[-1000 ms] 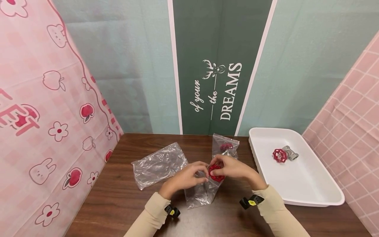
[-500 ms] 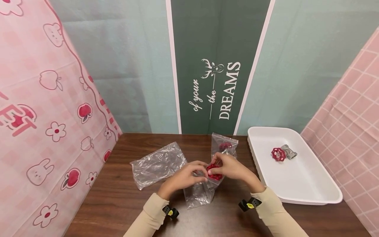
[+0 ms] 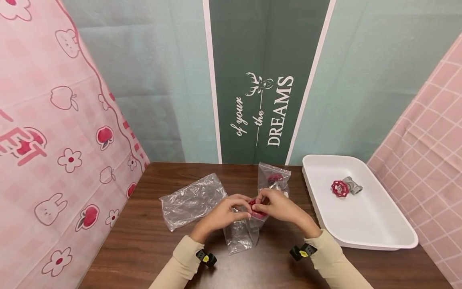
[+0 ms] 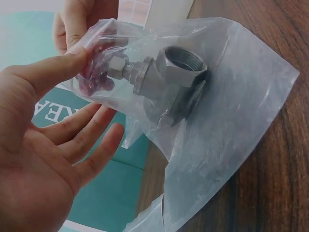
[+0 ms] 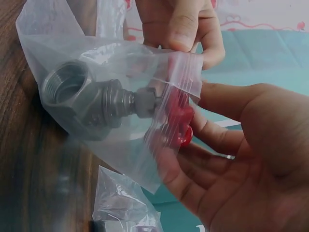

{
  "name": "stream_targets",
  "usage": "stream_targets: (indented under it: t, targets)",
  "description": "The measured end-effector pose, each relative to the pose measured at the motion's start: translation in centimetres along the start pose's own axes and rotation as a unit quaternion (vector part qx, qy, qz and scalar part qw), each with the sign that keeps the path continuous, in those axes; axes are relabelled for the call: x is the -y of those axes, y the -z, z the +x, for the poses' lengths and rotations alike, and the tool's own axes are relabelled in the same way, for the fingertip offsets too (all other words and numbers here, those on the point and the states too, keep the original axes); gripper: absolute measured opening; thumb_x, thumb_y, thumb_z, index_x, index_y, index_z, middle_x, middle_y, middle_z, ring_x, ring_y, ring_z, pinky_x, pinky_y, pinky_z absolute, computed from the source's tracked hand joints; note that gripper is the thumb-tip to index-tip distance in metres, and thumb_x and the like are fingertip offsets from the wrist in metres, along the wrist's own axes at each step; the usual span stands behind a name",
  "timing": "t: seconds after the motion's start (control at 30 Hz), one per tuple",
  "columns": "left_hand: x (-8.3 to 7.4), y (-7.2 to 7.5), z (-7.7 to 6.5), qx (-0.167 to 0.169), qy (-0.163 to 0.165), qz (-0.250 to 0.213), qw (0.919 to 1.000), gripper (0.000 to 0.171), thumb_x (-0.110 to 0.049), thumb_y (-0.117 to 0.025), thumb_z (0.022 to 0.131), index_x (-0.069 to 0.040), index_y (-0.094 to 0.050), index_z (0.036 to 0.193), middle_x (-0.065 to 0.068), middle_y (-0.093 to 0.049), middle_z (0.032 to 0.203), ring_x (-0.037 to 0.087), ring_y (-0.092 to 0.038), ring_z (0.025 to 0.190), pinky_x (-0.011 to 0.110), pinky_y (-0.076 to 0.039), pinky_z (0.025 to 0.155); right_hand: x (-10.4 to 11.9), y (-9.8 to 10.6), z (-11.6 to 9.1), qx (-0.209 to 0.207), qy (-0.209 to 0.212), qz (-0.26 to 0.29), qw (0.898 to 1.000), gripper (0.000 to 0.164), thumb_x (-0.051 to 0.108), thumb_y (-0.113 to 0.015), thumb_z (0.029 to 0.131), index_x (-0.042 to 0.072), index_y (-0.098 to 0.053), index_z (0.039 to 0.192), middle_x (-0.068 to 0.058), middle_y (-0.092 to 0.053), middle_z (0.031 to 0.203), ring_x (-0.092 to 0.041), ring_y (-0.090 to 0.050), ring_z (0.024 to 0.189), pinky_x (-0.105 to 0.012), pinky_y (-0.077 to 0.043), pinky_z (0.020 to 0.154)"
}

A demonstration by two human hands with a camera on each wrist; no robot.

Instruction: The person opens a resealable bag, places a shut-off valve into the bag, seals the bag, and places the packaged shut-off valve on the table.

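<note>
A grey metal gate valve (image 5: 72, 92) with a red handwheel (image 5: 182, 118) is inside a clear zip bag (image 4: 241, 82), close over the table. The wheel sits at the bag's mouth, partly out past the zip strip. My left hand (image 3: 220, 212) pinches the edge of the bag's mouth between thumb and index finger, its other fingers spread loosely below. My right hand (image 3: 281, 205) holds the handwheel at the mouth, with fingertips curled around its rim and the bag's edge. In the head view the hands cover most of the valve.
Another bagged valve (image 3: 275, 178) with a red wheel lies just behind the hands. To the left a crumpled clear bag (image 3: 193, 200) lies flat on the wooden table (image 3: 144, 249). At right stands a white tray (image 3: 371, 220) holding a bare red-wheeled valve (image 3: 340, 188).
The handwheel has tilted and shifted slightly left between my hands, so less of its red face shows from above. Both hands stay close together on the bag.
</note>
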State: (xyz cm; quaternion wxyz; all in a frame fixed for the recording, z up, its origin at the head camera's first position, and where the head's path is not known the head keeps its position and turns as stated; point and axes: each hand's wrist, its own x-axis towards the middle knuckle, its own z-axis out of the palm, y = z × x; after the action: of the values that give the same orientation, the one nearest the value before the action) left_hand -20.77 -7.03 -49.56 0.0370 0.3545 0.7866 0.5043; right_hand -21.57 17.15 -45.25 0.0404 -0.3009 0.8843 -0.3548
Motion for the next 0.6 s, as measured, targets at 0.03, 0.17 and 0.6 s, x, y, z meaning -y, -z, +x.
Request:
stream_targets:
  t: [0.03,0.17,0.6]
  targets:
    - [0.0,0.0,0.0,-0.004,-0.002,0.002,1.0000,0.009,-0.017,-0.079,0.097,-0.013,-0.079,0.104,0.009,-0.071,0.136,0.028,-0.065,0.128,0.050,-0.057,0.102,0.0,0.0,0.0,0.002,0.006,0.003,1.000,0.012,0.015,-0.080,0.096,0.011,-0.071,0.091,0.003,-0.066,0.082,-0.007,-0.055,0.070,-0.021,-0.047,0.059]
    - [-0.3,0.1,0.0,-0.015,-0.001,0.002,0.9999,0.010,-0.019,-0.080,0.097,-0.014,-0.079,0.104,0.008,-0.072,0.135,0.027,-0.066,0.128,0.049,-0.057,0.102,-0.2,0.2,-0.1,0.016,0.032,0.014,0.999,0.004,0.009,-0.077,0.096,0.012,-0.075,0.096,0.000,-0.073,0.093,-0.009,-0.060,0.079,-0.022,-0.052,0.066]
    - [-0.3,0.1,0.0,-0.026,-0.005,0.016,0.9995,0.012,-0.016,-0.080,0.096,-0.013,-0.078,0.107,0.009,-0.071,0.138,0.024,-0.066,0.127,0.046,-0.059,0.096,-0.2,0.1,-1.2,0.027,0.074,-0.003,0.997,0.021,0.030,-0.080,0.097,0.016,-0.074,0.111,-0.001,-0.073,0.120,-0.016,-0.065,0.105,-0.036,-0.059,0.086]
